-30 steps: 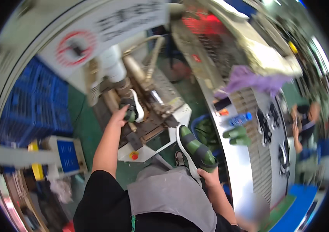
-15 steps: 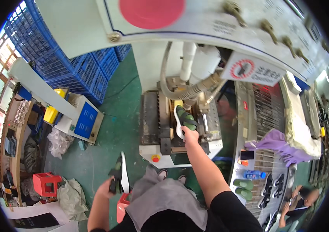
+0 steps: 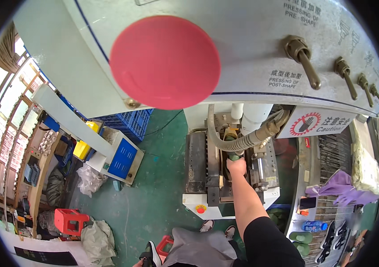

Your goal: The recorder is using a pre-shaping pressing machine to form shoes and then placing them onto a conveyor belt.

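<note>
My right hand (image 3: 237, 167) reaches into the pressing machine (image 3: 195, 155), closed around the heel end of a dark green sandal (image 3: 234, 156). Most of that sandal is hidden by the hand and a ribbed hose (image 3: 238, 144) above it. At the lower edge, another sandal (image 3: 155, 254), black with a white sole, stands tilted beside my lap. Only a sliver of my left hand (image 3: 138, 264) shows there, against this sandal; its fingers are mostly cut off by the frame.
A white panel with toggle switches (image 3: 303, 62) and a large red button (image 3: 165, 62) overhangs the machine. A red emergency button (image 3: 201, 208) is on its front. On the right, a slatted rack (image 3: 332, 155) bears green slippers (image 3: 301, 237) and a bottle (image 3: 315, 226). A red stool (image 3: 71, 221) stands left.
My right hand has pushed the green sandal deeper into the machine, under the hose. My left hand has dropped to the lower edge with the other sandal. The view has tilted up toward the panel.
</note>
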A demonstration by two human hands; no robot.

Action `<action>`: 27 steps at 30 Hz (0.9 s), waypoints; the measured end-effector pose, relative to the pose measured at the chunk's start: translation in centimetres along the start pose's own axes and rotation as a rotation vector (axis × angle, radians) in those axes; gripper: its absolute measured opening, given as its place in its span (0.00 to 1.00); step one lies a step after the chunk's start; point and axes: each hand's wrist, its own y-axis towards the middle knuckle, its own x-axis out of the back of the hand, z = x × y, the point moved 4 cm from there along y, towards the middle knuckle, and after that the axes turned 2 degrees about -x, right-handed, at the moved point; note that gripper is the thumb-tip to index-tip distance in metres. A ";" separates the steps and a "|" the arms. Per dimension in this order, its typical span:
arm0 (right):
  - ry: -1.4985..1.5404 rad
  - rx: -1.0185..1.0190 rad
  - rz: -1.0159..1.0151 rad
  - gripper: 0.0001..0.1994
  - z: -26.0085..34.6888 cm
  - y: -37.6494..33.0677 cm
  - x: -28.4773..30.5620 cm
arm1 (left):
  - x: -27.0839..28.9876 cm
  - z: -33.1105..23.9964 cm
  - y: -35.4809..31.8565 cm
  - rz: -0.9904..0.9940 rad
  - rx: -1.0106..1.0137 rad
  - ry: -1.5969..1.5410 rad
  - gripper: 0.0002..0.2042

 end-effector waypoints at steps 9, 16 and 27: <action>-0.204 0.318 0.040 0.34 -0.8 -1.3 0.5 | 4.1 7.2 -4.1 -0.156 0.147 -0.063 0.16; -0.461 0.452 0.067 0.34 -0.4 -1.5 -0.1 | 3.3 12.3 -5.3 -0.258 0.241 -0.165 0.17; -0.638 0.510 0.224 0.32 -2.6 3.5 -3.8 | 0.3 9.1 -3.9 -0.263 0.137 -0.175 0.16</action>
